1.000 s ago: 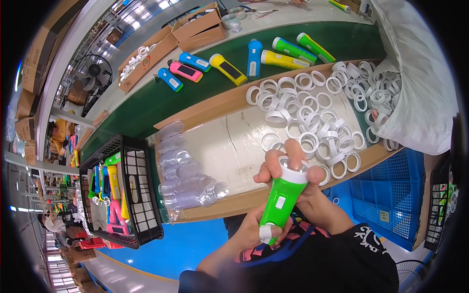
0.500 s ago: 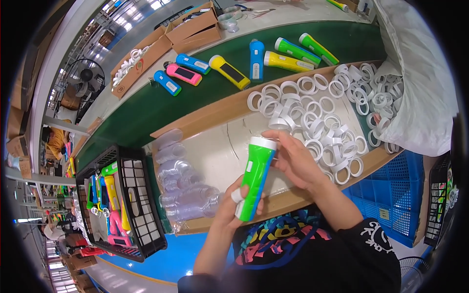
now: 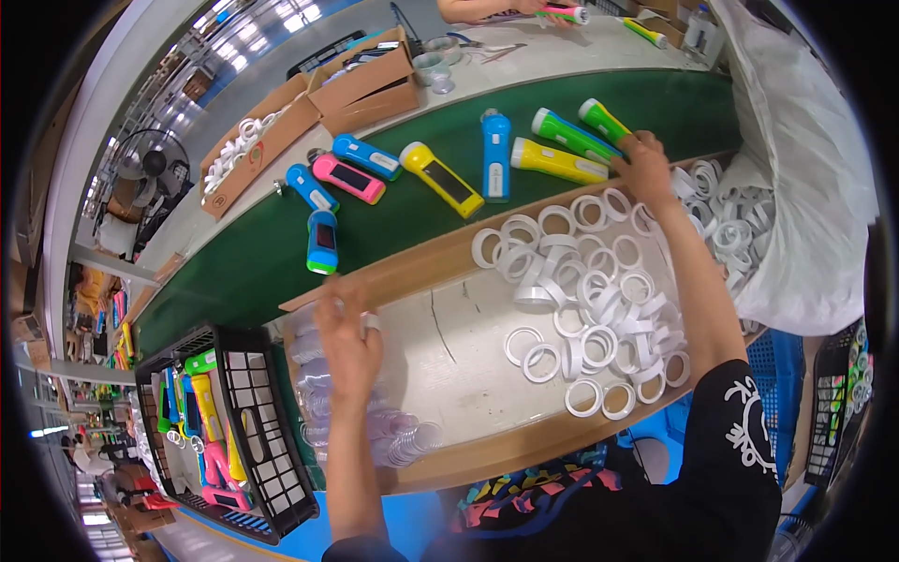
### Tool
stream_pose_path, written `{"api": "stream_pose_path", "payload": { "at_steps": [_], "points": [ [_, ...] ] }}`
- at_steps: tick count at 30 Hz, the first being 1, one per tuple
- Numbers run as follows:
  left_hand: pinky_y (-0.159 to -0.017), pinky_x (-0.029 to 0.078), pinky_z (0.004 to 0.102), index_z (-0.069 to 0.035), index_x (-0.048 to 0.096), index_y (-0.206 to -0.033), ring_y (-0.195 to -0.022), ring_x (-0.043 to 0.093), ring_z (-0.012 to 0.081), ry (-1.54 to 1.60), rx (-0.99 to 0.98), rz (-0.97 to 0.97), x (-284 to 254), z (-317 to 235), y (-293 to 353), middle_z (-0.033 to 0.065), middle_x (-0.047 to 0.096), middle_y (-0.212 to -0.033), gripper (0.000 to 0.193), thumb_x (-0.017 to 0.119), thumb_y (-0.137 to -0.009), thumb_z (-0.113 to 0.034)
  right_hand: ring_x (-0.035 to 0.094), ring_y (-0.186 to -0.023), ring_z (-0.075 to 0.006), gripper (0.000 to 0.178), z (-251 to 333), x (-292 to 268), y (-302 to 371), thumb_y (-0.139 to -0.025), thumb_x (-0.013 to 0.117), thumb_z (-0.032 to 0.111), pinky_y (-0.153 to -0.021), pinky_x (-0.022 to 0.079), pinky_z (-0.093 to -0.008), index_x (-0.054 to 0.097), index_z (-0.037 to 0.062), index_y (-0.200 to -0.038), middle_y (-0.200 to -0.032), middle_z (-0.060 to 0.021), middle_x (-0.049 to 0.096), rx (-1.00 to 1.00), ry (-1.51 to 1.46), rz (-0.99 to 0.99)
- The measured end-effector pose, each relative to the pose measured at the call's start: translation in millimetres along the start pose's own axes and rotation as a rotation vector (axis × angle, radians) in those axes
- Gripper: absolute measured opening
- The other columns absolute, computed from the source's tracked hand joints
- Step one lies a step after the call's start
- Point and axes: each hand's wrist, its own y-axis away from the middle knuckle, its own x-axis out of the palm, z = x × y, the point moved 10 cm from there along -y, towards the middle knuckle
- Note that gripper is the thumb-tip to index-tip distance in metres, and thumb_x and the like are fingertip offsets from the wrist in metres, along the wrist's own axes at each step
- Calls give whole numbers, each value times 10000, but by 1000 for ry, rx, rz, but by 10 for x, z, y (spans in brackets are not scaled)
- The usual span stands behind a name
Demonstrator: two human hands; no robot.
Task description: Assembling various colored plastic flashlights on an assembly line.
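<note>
Nearest to us, a shallow brown cardboard tray point(image 3: 524, 445) holds loose white plastic rings point(image 3: 640, 326) below the right hand and stacked clear plastic discs point(image 3: 401, 438) beneath the left hand. We see the left hand point(image 3: 349, 342) blurred, fingers loosely spread, gripping nothing visible; a white band point(image 3: 371, 322) encircles one finger. Just beyond its fingertips, a blue plastic torch with a dark panel and green end point(image 3: 322, 242) lies on the dark green surface point(image 3: 253, 248). Farther out, the right hand point(image 3: 646, 169) has bent fingers at the tail of a slim green plastic torch point(image 3: 602, 120); we cannot tell whether they have closed on it. Just left of those fingers lie a yellow plastic torch point(image 3: 562, 161) and a thicker green torch point(image 3: 573, 136). We judge that an off-centre tail grip could roll the slim torch into its neighbours, and that a dropped left wrist could topple the discs. Half a second ago, both hands held a green-and-blue torch over the tray; now they are well apart, and the panelled blue torch occupies a previously bare spot.
</note>
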Motion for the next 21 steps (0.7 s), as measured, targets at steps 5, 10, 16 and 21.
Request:
{"api": "stream_pose_path", "payload": {
  "at_steps": [5,10,16,21],
  "points": [
    [-926,431,431,-75,579,-1129,-1097,471,369,54,108,376,423,-369,460,182,491,-1210,487,630,-650,1,602,-787,-352,253,462,480,-160,-818,639,274,-702,484,-432,613,53,-938,-869,-161,634,-21,-444,375],
    [-887,455,412,-78,570,-1135,-1059,510,356,123,59,440,413,-588,519,176,529,-1156,464,612,-682,13,628,-856,-349,479,1919,812,70,-846,575,448,-710,506,-434,521,86,-1154,-901,-165,649,-235,-218,620],
    [-826,474,411,-109,552,-1157,-976,548,330,426,85,510,472,-968,762,163,547,-1073,469,642,-701,-48,583,-1002,-366,557,1752,1361,-69,-750,668,411,-901,443,-436,526,136,-1213,-1090,-190,609,-82,-492,707],
    [-870,451,410,-116,586,-1093,-1064,509,346,340,386,350,641,-1538,673,211,455,-1256,383,666,-719,-137,489,-691,-90,447,2079,844,100,-799,684,324,-614,426,-228,543,150,-1185,-865,-29,540,193,-1040,853]
  ]
}}
